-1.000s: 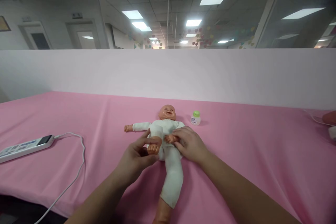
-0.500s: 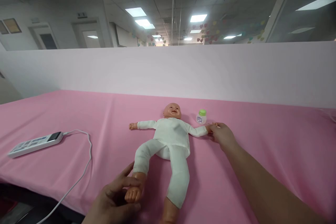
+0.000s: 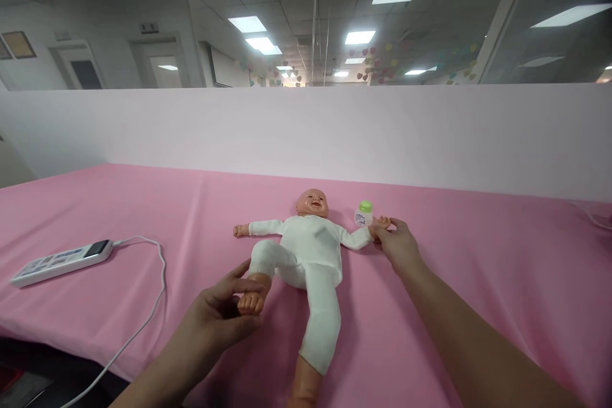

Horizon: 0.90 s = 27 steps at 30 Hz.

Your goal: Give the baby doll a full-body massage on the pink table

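Doll (image 3: pixel 313 239) on its back, and what a wide stage: white wall (image 3: pixel 335 134) running right across behind, pink cloth (image 3: pixel 454 268) spread beneath! It lies in the middle of that cloth, head away from us, arms out to either side, one leg stretched our way. Here's the left hand (image 3: pixel 222 312), thumb and fingers closed around a foot (image 3: pixel 251 304), the knee bent up. Across the way, the right hand (image 3: pixel 399 245) pinches the doll's wrist between thumb and fingertips. Well off to the left lies a white device (image 3: pixel 62 262), its cord (image 3: pixel 161 287) curling over the near edge. And the bottle (image 3: pixel 363 215)! Small, upright, just beside the pinched arm, green cap (image 3: pixel 366 206) on top, label (image 3: pixel 361 219) in front; what's inside, I can't tell.
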### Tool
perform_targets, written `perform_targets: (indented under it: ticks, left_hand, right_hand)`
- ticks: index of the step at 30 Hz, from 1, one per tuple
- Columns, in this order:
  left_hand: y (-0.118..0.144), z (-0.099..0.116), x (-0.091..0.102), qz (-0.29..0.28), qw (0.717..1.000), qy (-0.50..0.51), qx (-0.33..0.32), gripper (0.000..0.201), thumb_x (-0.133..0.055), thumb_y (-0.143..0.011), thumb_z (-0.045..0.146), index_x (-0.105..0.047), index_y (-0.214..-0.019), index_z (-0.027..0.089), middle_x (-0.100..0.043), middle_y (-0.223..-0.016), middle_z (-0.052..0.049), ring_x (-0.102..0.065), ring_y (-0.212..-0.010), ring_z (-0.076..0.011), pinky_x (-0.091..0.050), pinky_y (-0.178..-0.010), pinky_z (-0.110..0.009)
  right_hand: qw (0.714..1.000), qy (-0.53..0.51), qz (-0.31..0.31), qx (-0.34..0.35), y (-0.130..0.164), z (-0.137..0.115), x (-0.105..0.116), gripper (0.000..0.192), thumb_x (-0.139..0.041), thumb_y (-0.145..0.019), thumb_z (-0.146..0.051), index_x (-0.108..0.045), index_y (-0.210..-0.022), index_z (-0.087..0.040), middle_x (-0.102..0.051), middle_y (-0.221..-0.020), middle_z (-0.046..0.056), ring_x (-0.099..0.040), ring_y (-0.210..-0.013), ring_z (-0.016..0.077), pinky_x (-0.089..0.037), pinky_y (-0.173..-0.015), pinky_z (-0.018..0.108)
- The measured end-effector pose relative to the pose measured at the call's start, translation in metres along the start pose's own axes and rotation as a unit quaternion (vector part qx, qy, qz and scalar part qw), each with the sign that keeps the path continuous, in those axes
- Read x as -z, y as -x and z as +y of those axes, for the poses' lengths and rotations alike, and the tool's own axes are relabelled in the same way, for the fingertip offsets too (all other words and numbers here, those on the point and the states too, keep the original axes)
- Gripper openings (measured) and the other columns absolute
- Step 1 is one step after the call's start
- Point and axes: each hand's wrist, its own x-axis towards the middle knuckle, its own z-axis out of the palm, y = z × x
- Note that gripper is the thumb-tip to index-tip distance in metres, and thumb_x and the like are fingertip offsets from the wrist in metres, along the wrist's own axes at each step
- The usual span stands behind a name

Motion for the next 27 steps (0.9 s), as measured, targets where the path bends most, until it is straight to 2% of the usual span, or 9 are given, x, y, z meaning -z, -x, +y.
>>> perform_targets:
  ticks: [5,8,10,13,15,18,21,24,27]
  left_hand:
    - [-0.025,0.015,-0.017,-0.033,0.999,0.005,-0.019,0.031,-0.083,-0.068,0.020,-0.083,-0.098,0.027,-0.050,-0.160,-0.008,-0.062,-0.128,-0.0407,-0.060,-0.085,-0.043]
    - [-0.040,0.017,-0.030,-0.040,0.998,-0.004,-0.043,0.032,-0.082,-0.068,0.020,-0.083,-0.100,0.026,-0.066,-0.143,-0.011,-0.059,-0.132,-0.0369,-0.057,-0.091,-0.042]
    - [-0.048,0.017,-0.038,-0.050,0.998,-0.003,-0.036,0.033,-0.082,-0.068,0.021,-0.083,-0.102,0.025,-0.065,-0.142,-0.011,-0.069,-0.111,-0.0312,-0.059,-0.082,-0.039]
    - [-0.055,0.017,-0.045,-0.055,0.998,0.009,-0.020,0.037,-0.083,-0.067,0.020,-0.082,-0.104,0.023,-0.050,-0.158,-0.011,-0.067,-0.076,-0.0149,-0.057,-0.066,-0.033]
    - [-0.056,0.017,-0.047,-0.055,0.998,0.016,-0.020,0.038,-0.084,-0.066,0.020,-0.082,-0.104,0.023,-0.043,-0.163,-0.011,-0.066,-0.074,-0.0133,-0.057,-0.064,-0.032]
    - [-0.050,0.013,-0.044,-0.045,0.998,0.008,-0.034,0.036,-0.084,-0.067,0.021,-0.083,-0.103,0.024,-0.046,-0.162,-0.010,-0.071,-0.107,-0.0296,-0.060,-0.076,-0.037]
    - [-0.035,0.006,-0.034,-0.024,0.998,-0.005,-0.061,0.034,-0.084,-0.069,0.020,-0.082,-0.102,0.026,-0.060,-0.150,-0.010,-0.040,-0.150,-0.0388,-0.054,-0.103,-0.048]
    - [-0.014,-0.004,-0.019,-0.015,0.998,-0.002,-0.062,0.035,-0.087,-0.069,0.024,-0.082,-0.104,0.027,-0.057,-0.154,-0.011,-0.029,-0.156,-0.0389,-0.047,-0.112,-0.053]
    - [0.010,-0.013,-0.007,0.014,1.000,-0.003,-0.024,0.038,-0.092,-0.063,0.034,-0.083,-0.099,0.028,-0.045,-0.164,-0.010,-0.039,-0.150,-0.0453,-0.052,-0.105,-0.055]
  right_hand:
    - [0.989,-0.029,-0.032,0.140,0.044,-0.040,-0.015,0.065,-0.072,-0.082,-0.052,-0.056,-0.138,-0.024,-0.076,-0.112,0.008,-0.074,-0.090,0.0253,-0.062,-0.081,0.040]
    - [0.933,0.041,-0.104,0.342,0.068,-0.050,-0.026,0.037,-0.068,-0.087,-0.035,-0.067,-0.123,-0.025,-0.075,-0.111,0.007,-0.070,-0.099,0.0261,-0.059,-0.088,0.043]
    - [0.885,0.094,-0.147,0.432,0.077,-0.052,-0.031,0.025,-0.065,-0.087,-0.021,-0.072,-0.111,-0.026,-0.075,-0.109,0.006,-0.067,-0.102,0.0264,-0.057,-0.091,0.044]
    - [0.843,0.132,-0.192,0.484,0.081,-0.053,-0.037,0.027,-0.061,-0.086,-0.009,-0.074,-0.104,-0.026,-0.075,-0.106,0.006,-0.065,-0.103,0.0259,-0.054,-0.094,0.044]
    - [0.830,0.137,-0.212,0.497,0.081,-0.053,-0.039,0.029,-0.060,-0.086,-0.006,-0.074,-0.102,-0.026,-0.074,-0.107,0.005,-0.063,-0.104,0.0258,-0.053,-0.096,0.044]
    - [0.842,0.118,-0.208,0.483,0.080,-0.053,-0.039,0.028,-0.060,-0.085,-0.007,-0.073,-0.103,-0.025,-0.074,-0.106,0.005,-0.063,-0.104,0.0260,-0.053,-0.095,0.044]
    - [0.895,0.069,-0.178,0.403,0.074,-0.050,-0.034,0.023,-0.066,-0.085,-0.019,-0.072,-0.106,-0.025,-0.075,-0.105,0.005,-0.066,-0.099,0.0257,-0.055,-0.089,0.043]
    - [0.966,0.000,-0.100,0.237,0.057,-0.042,-0.025,0.034,-0.070,-0.084,-0.038,-0.069,-0.116,-0.026,-0.076,-0.106,0.004,-0.070,-0.089,0.0235,-0.058,-0.082,0.039]
    - [0.996,-0.007,-0.017,0.086,0.032,-0.027,-0.012,0.052,-0.073,-0.080,-0.050,-0.063,-0.126,-0.027,-0.076,-0.106,0.005,-0.073,-0.086,0.0234,-0.059,-0.079,0.037]
